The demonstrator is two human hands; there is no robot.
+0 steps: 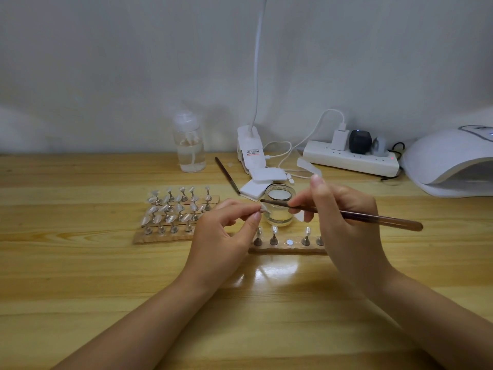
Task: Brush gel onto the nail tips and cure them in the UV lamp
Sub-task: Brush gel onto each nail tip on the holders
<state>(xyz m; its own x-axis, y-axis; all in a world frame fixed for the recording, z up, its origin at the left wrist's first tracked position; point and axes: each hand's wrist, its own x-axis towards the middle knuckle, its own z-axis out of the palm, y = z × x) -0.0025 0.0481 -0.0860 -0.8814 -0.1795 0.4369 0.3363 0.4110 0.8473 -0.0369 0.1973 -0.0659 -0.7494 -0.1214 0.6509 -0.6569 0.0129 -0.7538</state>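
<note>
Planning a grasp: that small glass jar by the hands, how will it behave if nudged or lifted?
The glass jar looks squat and wide, so it probably slides rather than tips. It holds clear liquid with no lid on, so a jolt would likely spill it. Smooth glass walls may be slippery and could break if dropped.

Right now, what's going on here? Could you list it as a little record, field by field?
left hand: left hand pinches a nail tip
right hand: right hand holds a brush, its bristle end at the tip
jar: glass jar just behind the hands
near stand: strip with tips on pegs, one peg spot bare
far stand: board crowded with tips, left of the jar
lamp: UV lamp far right, nothing seen inside
spare brush: second brush lying behind the jar
</note>
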